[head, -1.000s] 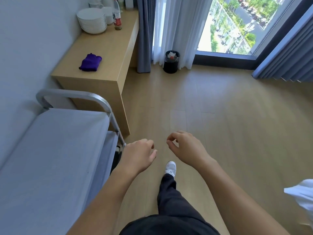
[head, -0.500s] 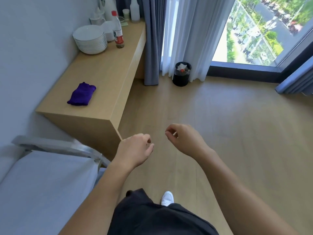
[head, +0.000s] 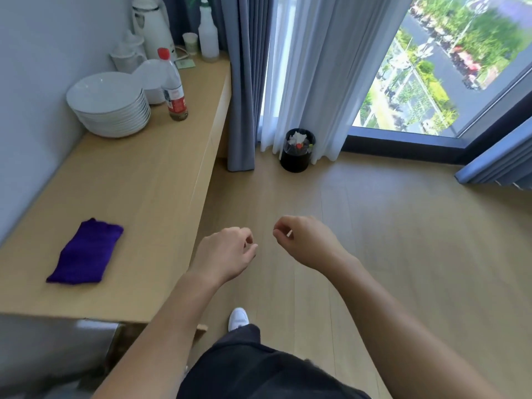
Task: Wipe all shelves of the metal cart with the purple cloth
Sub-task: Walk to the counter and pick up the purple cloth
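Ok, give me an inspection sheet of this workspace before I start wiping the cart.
Surface: light wooden counter along the left wall.
Job's things: folded purple cloth lies on the counter, untouched; grey metal cart only partly in view, blurred, bottom left.
Clutter: stack of white plates, clear red-capped bottle, white kettle and white spray bottle at the counter's far end.
Hands: left hand and right hand over the floor, fingers loosely curled, holding nothing.
Cables: nothing seen.
Surroundings: wooden floor, black waste bin by the grey curtains, large window.
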Demonstrator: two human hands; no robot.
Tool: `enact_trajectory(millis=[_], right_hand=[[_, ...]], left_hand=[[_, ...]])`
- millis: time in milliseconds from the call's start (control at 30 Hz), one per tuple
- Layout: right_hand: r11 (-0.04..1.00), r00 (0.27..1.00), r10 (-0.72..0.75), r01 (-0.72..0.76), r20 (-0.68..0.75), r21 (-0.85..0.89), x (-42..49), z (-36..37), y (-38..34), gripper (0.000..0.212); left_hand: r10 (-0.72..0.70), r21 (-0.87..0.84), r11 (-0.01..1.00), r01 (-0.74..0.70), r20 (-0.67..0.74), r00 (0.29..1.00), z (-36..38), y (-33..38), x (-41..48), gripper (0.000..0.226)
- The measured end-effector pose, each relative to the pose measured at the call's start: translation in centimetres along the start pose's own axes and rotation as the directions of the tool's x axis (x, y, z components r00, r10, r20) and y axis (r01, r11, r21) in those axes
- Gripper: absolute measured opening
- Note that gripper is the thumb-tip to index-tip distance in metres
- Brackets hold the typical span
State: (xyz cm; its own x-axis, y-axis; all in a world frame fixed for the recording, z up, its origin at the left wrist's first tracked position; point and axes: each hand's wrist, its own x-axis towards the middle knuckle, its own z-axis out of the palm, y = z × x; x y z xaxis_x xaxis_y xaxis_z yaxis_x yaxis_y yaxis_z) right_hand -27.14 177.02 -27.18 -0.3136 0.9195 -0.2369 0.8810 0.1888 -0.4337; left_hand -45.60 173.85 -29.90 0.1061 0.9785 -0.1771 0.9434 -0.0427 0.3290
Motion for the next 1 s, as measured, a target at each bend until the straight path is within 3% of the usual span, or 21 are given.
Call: enact_trajectory(millis=[133,267,433,600,767,1000], right_hand=[[0.999,0.998,0.013,-0.012,-0.057,0.033,6.1,-2.3,-0.7,0.022],[0.999,1.000,0.017,-0.017,-0.018,0.027,11.8,-3.3,-0.9,0.022],[0.998,0.998,-0.062,0.062,0.028,-0.014,20.9,-4.7,-1.7,0.022],[0.961,0.958,-0.262,0.271,0.114,-0.064,30.2,-5.4,-4.3,0.021],[0.840,0.813,-0.503,0.539,0.293,-0.055,38.6,-4.8,-9.1,0.019],[0.564,0.453,-0.737,0.822,0.502,0.086,39.0,0.1,-18.4,0.022]], left_hand=[[0.057,0.008,0.998,-0.057,-0.007,0.998,-3.0,-1.4,6.6,0.023],[0.037,-0.003,0.999,-0.037,-0.028,0.999,-5.0,-3.6,12.1,0.024],[-0.074,-0.028,0.997,0.074,-0.024,0.997,-6.1,-6.8,17.7,0.023],[-0.292,-0.077,0.955,0.286,-0.076,0.954,-7.8,-10.1,22.2,0.021],[-0.589,-0.209,0.805,0.555,-0.174,0.789,-9.3,-12.9,22.8,0.021],[-0.914,-0.402,0.405,0.821,-0.165,0.371,-8.3,-13.3,14.2,0.017]])
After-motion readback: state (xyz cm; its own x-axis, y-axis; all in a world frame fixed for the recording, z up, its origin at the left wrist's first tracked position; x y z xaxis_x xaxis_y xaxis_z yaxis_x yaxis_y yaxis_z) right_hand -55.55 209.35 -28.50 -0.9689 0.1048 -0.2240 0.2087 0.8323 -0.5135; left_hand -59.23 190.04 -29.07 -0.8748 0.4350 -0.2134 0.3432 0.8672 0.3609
